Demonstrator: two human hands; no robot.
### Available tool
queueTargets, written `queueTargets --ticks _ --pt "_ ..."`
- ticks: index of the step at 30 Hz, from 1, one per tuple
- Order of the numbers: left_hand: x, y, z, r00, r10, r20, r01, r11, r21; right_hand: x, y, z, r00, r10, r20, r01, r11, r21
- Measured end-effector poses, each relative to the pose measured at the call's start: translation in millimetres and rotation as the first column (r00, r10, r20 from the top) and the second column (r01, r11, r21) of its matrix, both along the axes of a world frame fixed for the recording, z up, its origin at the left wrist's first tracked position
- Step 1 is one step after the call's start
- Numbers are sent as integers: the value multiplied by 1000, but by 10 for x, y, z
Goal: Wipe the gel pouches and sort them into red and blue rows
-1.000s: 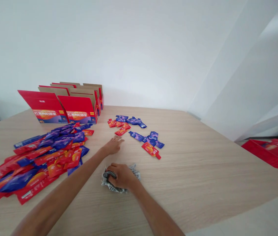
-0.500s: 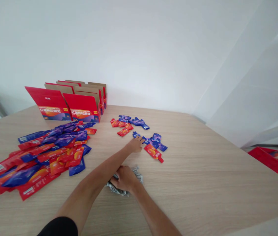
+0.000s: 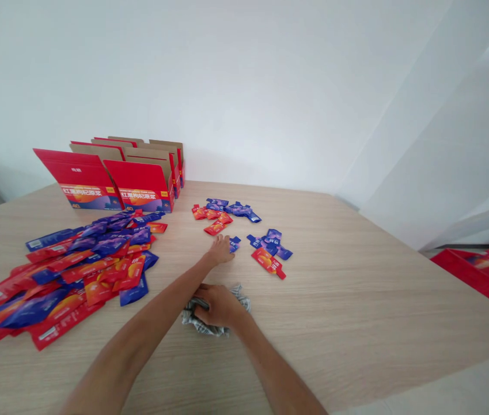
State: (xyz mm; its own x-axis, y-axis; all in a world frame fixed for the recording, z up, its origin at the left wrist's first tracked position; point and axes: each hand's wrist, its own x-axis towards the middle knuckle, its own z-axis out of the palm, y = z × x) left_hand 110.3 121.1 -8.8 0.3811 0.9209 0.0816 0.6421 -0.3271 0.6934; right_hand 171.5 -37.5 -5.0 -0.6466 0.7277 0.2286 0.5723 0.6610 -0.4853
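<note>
The left hand (image 3: 222, 251) is near the centre of the frame, laid over a blue sachet (image 3: 235, 244); just one end of the sachet shows beyond the fingers, the rest being covered. I can't tell whether that grip is pinched on it or only pressing it against the surface (image 3: 356, 300), since the fingertips are hard to make out. Lower down, the right hand (image 3: 218, 304) has its fingers curled tightly into a crumpled checked cloth (image 3: 242, 300), its grip closed on a bunch of it; the palm hides the cloth's middle, and the dark patch by the fingers is too unclear to name. Both forearms run off the bottom edge.

Right of the left hand, blue sachets (image 3: 273, 239) overlap with a red sachet (image 3: 269, 263) just below them, so their number is hard to count. Another loose cluster (image 3: 217, 216), red and blue, lies above. Left of centre spreads a big pile (image 3: 97, 259), its lower layers buried. Boxes (image 3: 140, 187) stand at upper left with flaps raised, the front ones blocking those behind; their insides are out of sight. A red box (image 3: 473, 276) is cut off by the right edge.
</note>
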Motion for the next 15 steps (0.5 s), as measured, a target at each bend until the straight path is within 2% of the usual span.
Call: queueTargets --ticks 4,8,11,15 --pt "-95 -123 -61 976 128 178 -113 989 -90 140 96 -13 990 15 -140 -11 1000 23" --pt "-232 -251 -41 869 236 434 -148 963 -227 260 156 7 946 -71 -316 103 991 85" --pt "-347 -406 -9 705 324 631 -90 923 -374 303 174 24 878 -194 -438 276 952 132" --pt "-432 -754 -58 422 449 788 77 848 -525 300 199 10 787 -314 -532 460 872 166"
